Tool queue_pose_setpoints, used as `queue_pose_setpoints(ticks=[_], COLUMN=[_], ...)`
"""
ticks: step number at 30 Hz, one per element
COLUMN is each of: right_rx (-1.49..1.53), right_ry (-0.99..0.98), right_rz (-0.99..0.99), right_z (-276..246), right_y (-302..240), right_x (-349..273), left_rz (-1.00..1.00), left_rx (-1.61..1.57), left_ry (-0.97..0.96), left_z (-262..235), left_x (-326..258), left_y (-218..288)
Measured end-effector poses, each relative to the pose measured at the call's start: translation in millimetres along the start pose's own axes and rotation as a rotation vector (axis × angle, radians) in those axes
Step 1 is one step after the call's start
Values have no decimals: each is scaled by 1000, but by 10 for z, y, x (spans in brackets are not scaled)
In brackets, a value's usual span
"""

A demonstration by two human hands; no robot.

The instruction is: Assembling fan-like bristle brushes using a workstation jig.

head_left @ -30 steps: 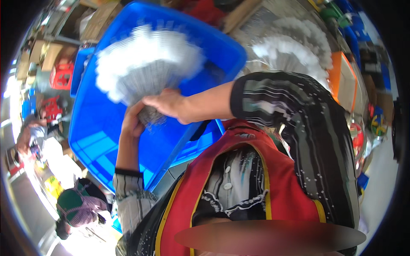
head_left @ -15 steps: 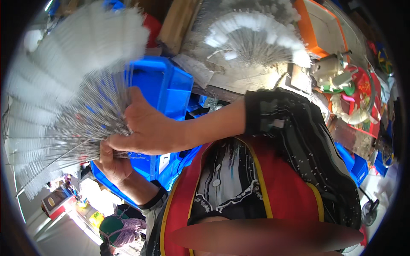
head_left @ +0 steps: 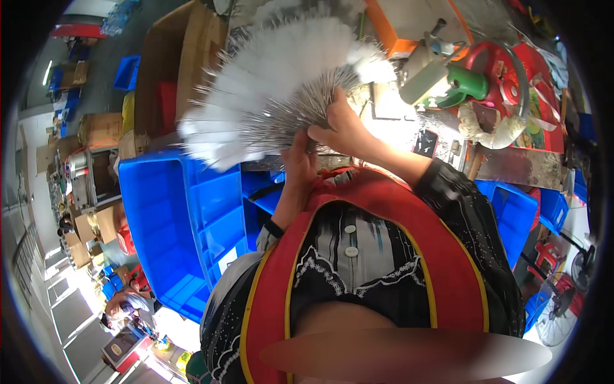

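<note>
Landmark: fan of wire-stemmed brushes [head_left: 281, 102]. Directly below its stems, left hand [head_left: 299, 168] and right hand [head_left: 342, 128], touching. Below-left, a plastic bin [head_left: 173, 217]. Upper-left, a cardboard box [head_left: 169, 70]. To the right, a machine with handwheel [head_left: 492, 70].

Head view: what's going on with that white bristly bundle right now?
A person grips a fanned bundle of white-tipped wire brushes with both hands: the right hand clasps the wire stems from the right, the left hand supports them from below. The bundle is held above a large blue plastic crate, beside a cluttered workbench.
</note>
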State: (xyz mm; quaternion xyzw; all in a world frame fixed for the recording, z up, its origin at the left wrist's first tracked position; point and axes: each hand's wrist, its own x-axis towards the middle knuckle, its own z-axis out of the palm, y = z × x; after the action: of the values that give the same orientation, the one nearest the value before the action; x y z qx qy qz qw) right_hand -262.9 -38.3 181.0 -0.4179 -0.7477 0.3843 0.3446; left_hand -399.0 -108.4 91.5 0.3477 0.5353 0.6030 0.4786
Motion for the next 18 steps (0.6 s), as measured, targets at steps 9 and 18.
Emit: queue_pose_setpoints(ticks=[9, 18], right_rx=[-391, -443], right_ry=[-206, -353], right_rz=[26, 245], right_z=[470, 423], right_y=[599, 899], right_x=[108, 670], left_rz=[-599, -746], left_rx=[-732, -570], left_ry=[94, 256], left_z=[-33, 180], left_x=[232, 839], left_y=[-562, -558])
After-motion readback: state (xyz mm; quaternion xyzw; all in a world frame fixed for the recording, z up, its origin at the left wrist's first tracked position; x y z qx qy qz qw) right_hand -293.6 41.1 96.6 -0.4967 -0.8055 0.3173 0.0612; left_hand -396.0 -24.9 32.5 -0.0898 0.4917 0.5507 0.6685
